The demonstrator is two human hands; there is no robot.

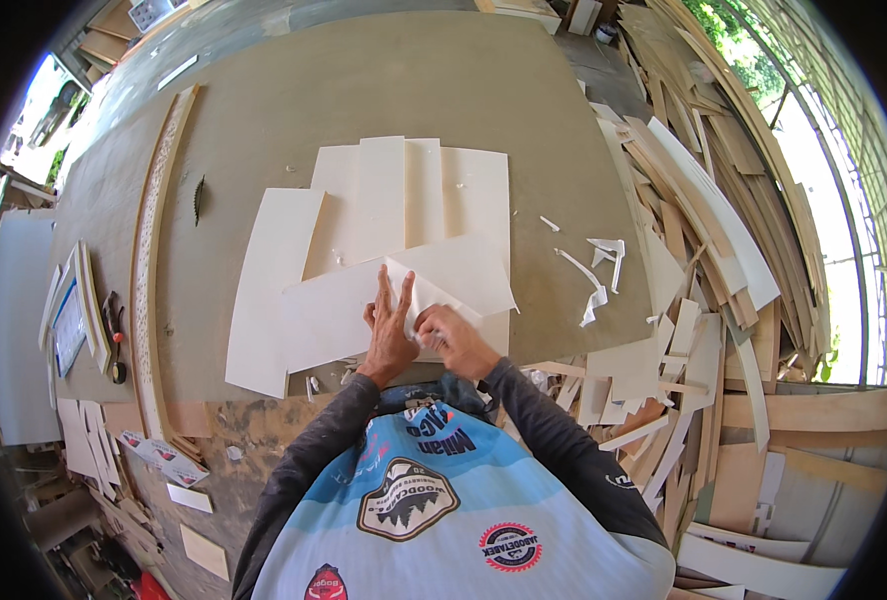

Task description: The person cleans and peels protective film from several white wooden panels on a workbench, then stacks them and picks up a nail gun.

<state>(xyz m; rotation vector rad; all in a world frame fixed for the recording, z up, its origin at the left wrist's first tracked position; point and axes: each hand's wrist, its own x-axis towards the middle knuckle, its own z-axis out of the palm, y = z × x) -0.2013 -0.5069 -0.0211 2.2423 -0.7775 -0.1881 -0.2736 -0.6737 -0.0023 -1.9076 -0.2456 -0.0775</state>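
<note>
White panel (336, 318) — slanted, long axis rising rightward

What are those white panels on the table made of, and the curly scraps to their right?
White panels: probably wood-based board, smooth and white-faced; tan shows along some edges.
Curly scraps: seemingly thin paper or plastic film, white; they bend and twist, but which it is, I can't tell.

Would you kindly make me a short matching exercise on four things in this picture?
1. Left hand
2. Speckled long strip
3. Right hand
4. Curved white scrap

A. Right of the white boards
B. Fingers curled
C. Left of the white boards
D. Two fingers stretched forward

Pairs: 1-D, 2-C, 3-B, 4-A
</note>
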